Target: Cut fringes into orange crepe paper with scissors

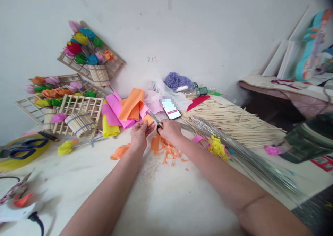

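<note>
My left hand [139,134] pinches a small piece of orange crepe paper [148,119] above the white table. Just to its right, my right hand [170,130] grips the black handles of a pair of scissors [155,119], whose blades point up and left beside the paper. Orange paper scraps [170,153] and thin strips lie under my hands. Left of them sits a small heap of orange pieces [120,152]. Behind my left hand rest folded sheets of orange paper [134,104], pink paper [113,107] and yellow paper [109,130].
Bamboo sticks [229,120] and a bundle of metal wires [239,151] spread across the right. A lit phone [171,109] lies beyond my hands, near purple yarn [177,80]. Paper-flower baskets [80,123] stand at left, behind yellow tape [39,152] with blue-handled scissors [28,148].
</note>
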The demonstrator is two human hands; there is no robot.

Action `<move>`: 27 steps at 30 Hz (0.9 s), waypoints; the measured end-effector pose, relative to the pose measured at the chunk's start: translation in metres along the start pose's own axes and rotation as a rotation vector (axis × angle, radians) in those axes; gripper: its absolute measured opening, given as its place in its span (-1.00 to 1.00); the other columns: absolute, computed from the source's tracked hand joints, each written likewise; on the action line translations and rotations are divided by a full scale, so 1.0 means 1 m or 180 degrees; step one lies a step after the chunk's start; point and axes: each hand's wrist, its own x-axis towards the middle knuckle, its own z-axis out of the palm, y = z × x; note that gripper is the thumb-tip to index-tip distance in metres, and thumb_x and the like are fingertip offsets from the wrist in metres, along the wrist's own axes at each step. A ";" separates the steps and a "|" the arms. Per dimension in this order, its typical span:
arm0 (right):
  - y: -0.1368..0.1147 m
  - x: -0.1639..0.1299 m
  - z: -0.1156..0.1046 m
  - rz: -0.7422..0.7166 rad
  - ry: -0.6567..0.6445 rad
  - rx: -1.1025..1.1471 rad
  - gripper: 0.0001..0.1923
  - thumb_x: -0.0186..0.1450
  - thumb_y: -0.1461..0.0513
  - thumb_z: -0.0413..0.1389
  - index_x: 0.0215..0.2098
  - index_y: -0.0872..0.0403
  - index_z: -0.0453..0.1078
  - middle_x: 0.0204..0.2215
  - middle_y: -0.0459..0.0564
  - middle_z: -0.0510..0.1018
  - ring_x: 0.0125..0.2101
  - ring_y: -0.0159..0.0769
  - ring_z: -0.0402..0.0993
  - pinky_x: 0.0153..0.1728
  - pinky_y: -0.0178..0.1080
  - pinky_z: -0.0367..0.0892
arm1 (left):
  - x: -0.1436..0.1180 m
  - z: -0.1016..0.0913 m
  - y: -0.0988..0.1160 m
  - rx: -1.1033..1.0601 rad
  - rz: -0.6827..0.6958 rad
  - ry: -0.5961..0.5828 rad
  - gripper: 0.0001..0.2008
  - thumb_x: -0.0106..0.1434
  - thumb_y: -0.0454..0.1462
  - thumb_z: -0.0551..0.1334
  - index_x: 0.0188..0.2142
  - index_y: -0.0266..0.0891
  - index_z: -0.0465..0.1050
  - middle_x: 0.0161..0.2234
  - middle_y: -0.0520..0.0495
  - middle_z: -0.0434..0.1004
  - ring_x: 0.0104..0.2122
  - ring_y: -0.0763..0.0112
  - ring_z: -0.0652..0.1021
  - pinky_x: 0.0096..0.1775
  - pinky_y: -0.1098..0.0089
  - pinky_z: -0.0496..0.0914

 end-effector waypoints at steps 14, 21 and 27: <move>0.003 0.000 -0.007 0.0078 0.0240 0.0372 -0.57 0.33 0.11 0.06 0.13 -0.05 0.46 -0.15 0.07 0.66 -0.07 -0.07 0.59 -0.10 -0.16 0.39 | 0.003 -0.002 -0.001 -0.0099 0.0067 0.0067 -0.65 -0.01 -0.17 0.45 -0.41 -0.22 0.31 -0.51 0.06 0.49 -0.36 0.33 0.67 -0.25 0.41 0.49; -0.001 -0.002 -0.010 0.0043 0.0096 0.0564 -0.52 0.29 0.15 0.15 0.18 -0.06 0.42 -0.07 0.02 0.65 0.01 -0.11 0.55 -0.04 -0.18 0.39 | 0.003 0.001 0.000 -0.0158 0.0062 -0.0014 -0.70 -0.01 -0.21 0.42 -0.42 -0.23 0.31 -0.48 0.06 0.47 -0.34 0.33 0.67 -0.25 0.39 0.49; 0.000 0.000 -0.008 0.0114 0.0123 0.0639 -0.59 0.29 0.13 0.12 0.11 -0.10 0.48 -0.10 -0.01 0.66 -0.02 -0.08 0.57 -0.06 -0.16 0.40 | 0.001 0.004 0.003 -0.0239 -0.0016 0.0067 -0.75 -0.03 -0.26 0.37 -0.43 -0.23 0.31 -0.48 0.05 0.49 -0.36 0.32 0.67 -0.28 0.41 0.49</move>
